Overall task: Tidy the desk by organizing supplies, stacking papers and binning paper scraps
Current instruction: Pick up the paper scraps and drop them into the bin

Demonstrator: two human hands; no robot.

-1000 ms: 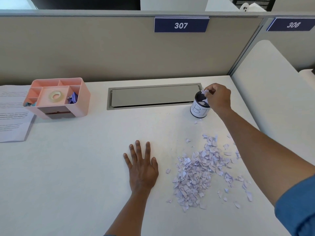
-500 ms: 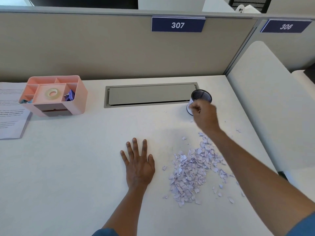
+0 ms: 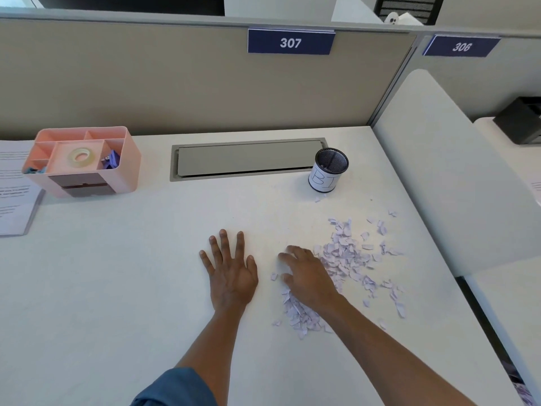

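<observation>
Since the earlier frame, the right hand (image 3: 310, 281) has moved from the black mesh cylindrical bin (image 3: 329, 170) to the pile of torn lilac paper scraps (image 3: 347, 259); its fingers rest loosely curled on the pile's left edge. The smooth white desk (image 3: 117, 288) meets a beige fabric partition (image 3: 146, 83). The left hand (image 3: 231, 272) lies flat, fingers spread. A pink plastic organizer (image 3: 83, 162) holds a clear tape roll (image 3: 82, 156).

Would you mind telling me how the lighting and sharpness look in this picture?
Head view: soft, even light, faint shadows under the left hand and right hand; wide-angle bending of the partition; scraps sharp, paper sheets too blurred to read.
</observation>
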